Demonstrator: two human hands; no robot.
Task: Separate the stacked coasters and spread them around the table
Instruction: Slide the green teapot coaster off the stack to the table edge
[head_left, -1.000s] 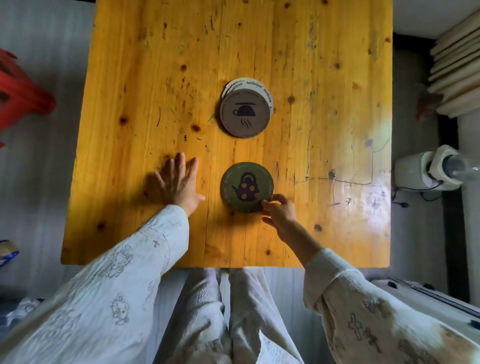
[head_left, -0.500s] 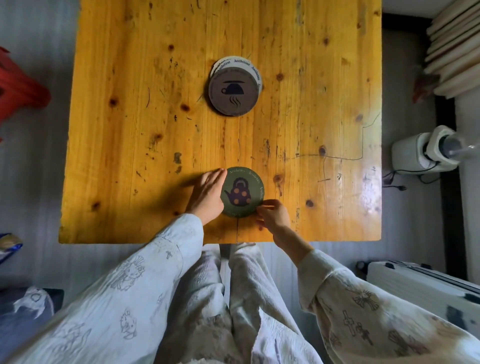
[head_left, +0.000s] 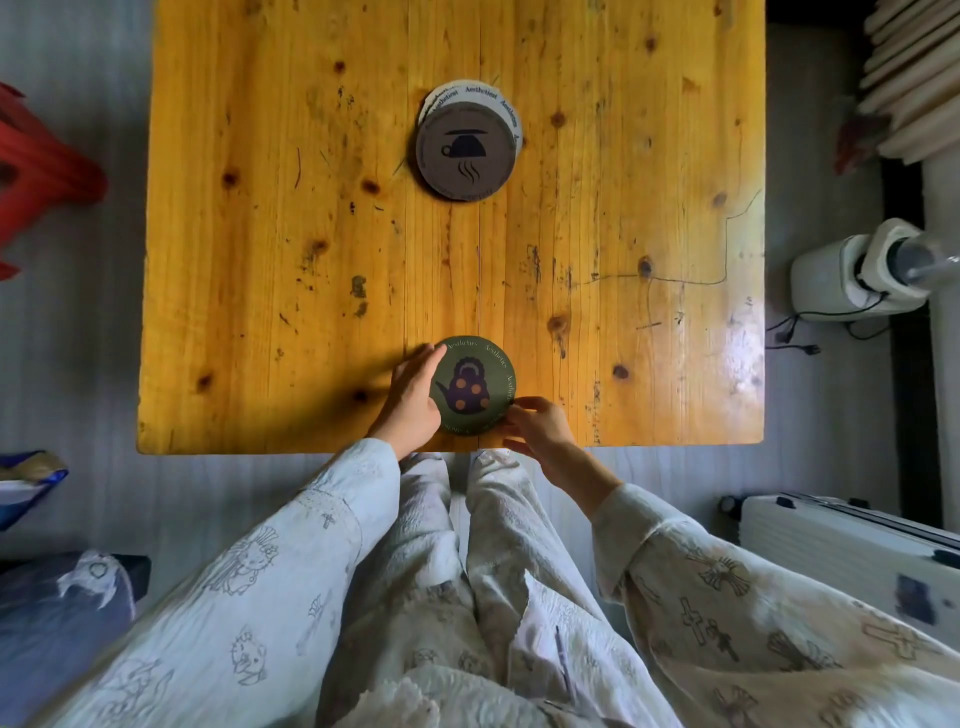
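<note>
A round green coaster (head_left: 475, 384) with a dark teapot print lies near the front edge of the yellow wooden table (head_left: 260, 234). My left hand (head_left: 413, 397) cups its left rim with fingers curved along the edge. My right hand (head_left: 537, 423) pinches its lower right rim with thumb and fingertips. Farther back at the table's middle sits a stack of coasters (head_left: 467, 150), a brown one with a cup print on top and a white one peeking out behind it.
A red stool (head_left: 36, 171) stands off the table's left side. A white appliance (head_left: 857, 270) with a cord sits on the floor to the right, a white case (head_left: 841, 540) lower right, stacked boards (head_left: 914, 73) upper right.
My left hand slid from the bare wood over to the green coaster's left rim. The coaster came closer to the table's front edge with my right hand on it.
</note>
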